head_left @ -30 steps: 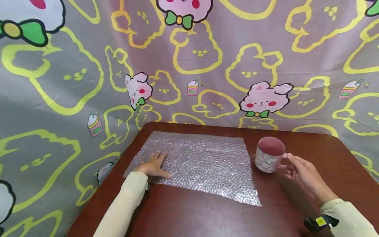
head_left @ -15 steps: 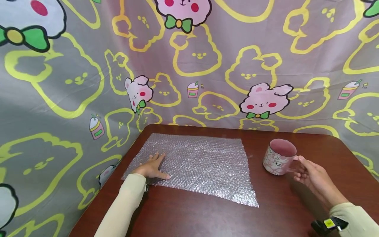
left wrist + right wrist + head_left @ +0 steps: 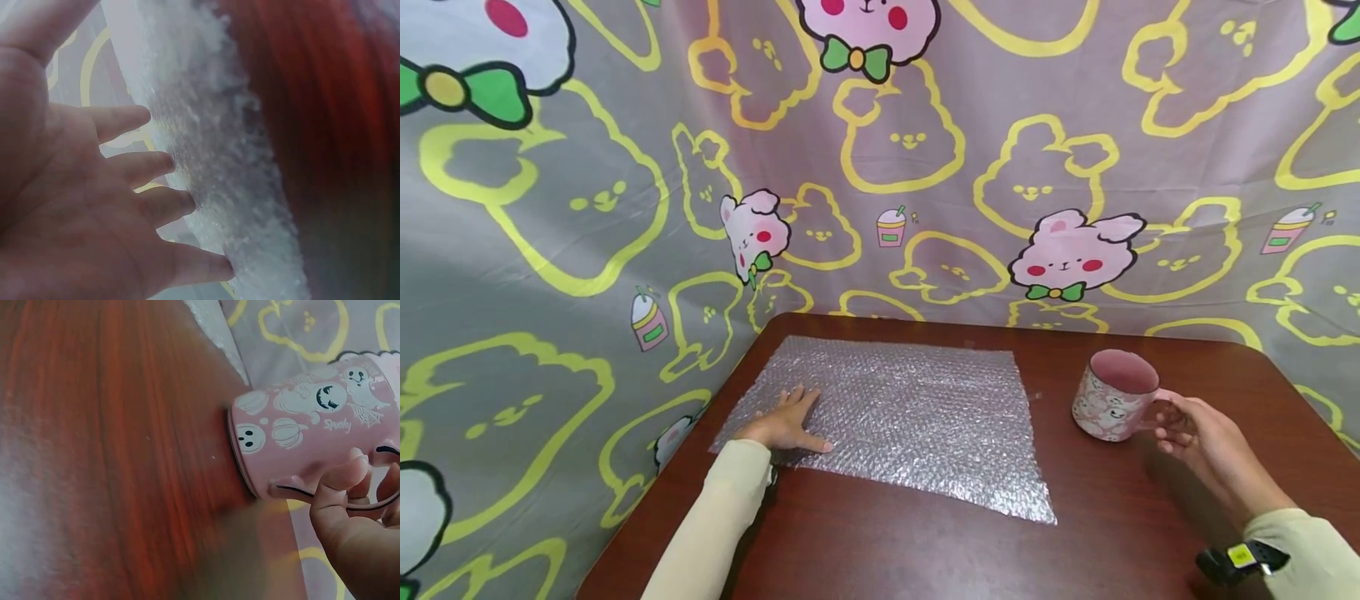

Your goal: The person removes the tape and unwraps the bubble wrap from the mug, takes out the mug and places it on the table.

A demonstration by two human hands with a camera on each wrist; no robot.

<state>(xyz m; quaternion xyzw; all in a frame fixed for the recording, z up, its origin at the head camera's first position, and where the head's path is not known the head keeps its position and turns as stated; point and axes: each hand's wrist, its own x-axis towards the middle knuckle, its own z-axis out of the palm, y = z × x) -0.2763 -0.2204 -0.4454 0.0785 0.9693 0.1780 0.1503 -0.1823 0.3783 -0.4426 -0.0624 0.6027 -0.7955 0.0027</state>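
The left hand (image 3: 784, 423) lies flat, fingers (image 3: 147, 165) spread and straight, pressing the near left corner of the bubble wrap sheet (image 3: 895, 408) onto the wooden table (image 3: 880, 542); the right hand (image 3: 1206, 433) curls round the handle of the pink ghost-and-pumpkin mug (image 3: 1112, 406), which stands upright just beyond its fingertips, clear of the sheet's right edge.

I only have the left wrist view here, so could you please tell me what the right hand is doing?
Observer: The right hand grips the handle of a pink mug that stands on the table.
Operator: Thank you. Is the mug on the bubble wrap?
Observer: No, it stands on bare wood, to the right of the bubble wrap and apart from it.
Operator: And where on the sheet is the left hand?
Observer: The left hand lies flat on the sheet's near left corner, fingers spread.
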